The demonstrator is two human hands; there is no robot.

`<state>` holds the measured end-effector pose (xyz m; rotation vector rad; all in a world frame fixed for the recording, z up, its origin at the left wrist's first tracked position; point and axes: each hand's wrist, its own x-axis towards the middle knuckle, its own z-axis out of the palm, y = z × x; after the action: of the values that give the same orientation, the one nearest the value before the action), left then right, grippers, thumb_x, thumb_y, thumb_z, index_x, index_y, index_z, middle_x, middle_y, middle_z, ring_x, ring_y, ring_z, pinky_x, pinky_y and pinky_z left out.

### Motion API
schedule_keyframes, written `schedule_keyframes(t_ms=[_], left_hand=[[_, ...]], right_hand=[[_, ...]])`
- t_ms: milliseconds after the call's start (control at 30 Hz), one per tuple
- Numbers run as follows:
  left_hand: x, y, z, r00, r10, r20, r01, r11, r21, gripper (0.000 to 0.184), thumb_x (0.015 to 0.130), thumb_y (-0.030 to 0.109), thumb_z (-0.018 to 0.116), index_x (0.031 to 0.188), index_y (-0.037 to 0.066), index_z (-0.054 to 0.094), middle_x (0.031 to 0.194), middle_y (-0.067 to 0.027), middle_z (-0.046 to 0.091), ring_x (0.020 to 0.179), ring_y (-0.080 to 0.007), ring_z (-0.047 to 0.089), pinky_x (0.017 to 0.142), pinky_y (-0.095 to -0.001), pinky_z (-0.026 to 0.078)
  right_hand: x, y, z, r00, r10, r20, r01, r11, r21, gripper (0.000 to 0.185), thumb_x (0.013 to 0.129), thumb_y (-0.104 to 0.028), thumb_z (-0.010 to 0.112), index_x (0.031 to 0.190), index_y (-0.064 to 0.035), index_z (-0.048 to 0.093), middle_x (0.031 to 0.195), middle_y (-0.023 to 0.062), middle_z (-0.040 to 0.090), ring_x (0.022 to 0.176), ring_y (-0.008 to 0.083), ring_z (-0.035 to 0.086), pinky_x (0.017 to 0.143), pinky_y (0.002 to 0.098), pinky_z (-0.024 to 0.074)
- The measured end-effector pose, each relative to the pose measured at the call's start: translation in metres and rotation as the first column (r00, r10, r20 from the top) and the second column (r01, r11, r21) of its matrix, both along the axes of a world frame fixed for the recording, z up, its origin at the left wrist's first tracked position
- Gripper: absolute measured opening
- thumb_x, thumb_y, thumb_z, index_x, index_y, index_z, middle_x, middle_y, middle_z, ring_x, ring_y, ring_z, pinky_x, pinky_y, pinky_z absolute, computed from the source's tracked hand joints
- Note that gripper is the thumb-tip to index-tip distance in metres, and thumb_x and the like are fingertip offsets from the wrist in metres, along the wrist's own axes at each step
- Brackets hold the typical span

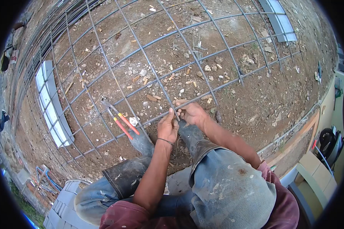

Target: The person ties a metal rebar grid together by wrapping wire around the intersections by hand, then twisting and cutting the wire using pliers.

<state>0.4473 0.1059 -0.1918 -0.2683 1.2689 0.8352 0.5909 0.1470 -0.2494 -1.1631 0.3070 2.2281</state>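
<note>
A grid of crossed steel bars (142,45) lies over the dirt. Both hands meet at a bar crossing on its near edge. My left hand (167,128), a dark band round its wrist, has fingers pinched at the crossing. My right hand (192,112) has its fingers bent around the edge bar just beside it. Whether a thin wire is between the fingers is too small to tell. Pliers with red and yellow handles (125,125) rest on the grid, left of my left hand, jaws pointing away.
Light metal channels lie under the grid at the left (51,103) and upper right (279,21). Long loose bars (40,42) run along the upper left. My boots stand at the grid's near edge. A low wall edge (294,131) is at the right.
</note>
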Motion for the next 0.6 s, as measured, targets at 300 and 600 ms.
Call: schedule_keyframes(t_ms=[300, 600], left_hand=[[0.001, -0.005, -0.011, 0.933, 0.192, 0.303, -0.196, 0.98, -0.019, 0.026, 0.1, 0.032, 0.067, 0.112, 0.009, 0.068, 0.087, 0.0022, 0.065, 0.057, -0.0052, 0.045, 0.054, -0.0209, 0.035], [0.003, -0.008, -0.017, 0.965, 0.147, 0.218, -0.179, 0.974, 0.138, 0.017, 0.103, 0.026, 0.063, 0.102, 0.009, 0.066, 0.073, 0.0042, 0.056, 0.055, -0.0063, 0.043, 0.055, -0.0234, 0.035]], right_hand=[[0.019, 0.005, 0.101, 0.432, 0.543, 0.72, -0.744, 0.665, -0.055, 0.022, 0.091, -0.009, 0.066, 0.109, 0.0022, 0.072, 0.095, 0.0144, 0.073, 0.08, 0.0215, 0.069, 0.07, 0.0333, 0.055], [-0.008, 0.087, 0.084, 0.204, 0.16, 0.966, -0.978, 0.069, 0.195, 0.024, 0.083, -0.021, 0.073, 0.093, 0.001, 0.07, 0.088, 0.0207, 0.069, 0.087, 0.0393, 0.068, 0.078, 0.0476, 0.0519]])
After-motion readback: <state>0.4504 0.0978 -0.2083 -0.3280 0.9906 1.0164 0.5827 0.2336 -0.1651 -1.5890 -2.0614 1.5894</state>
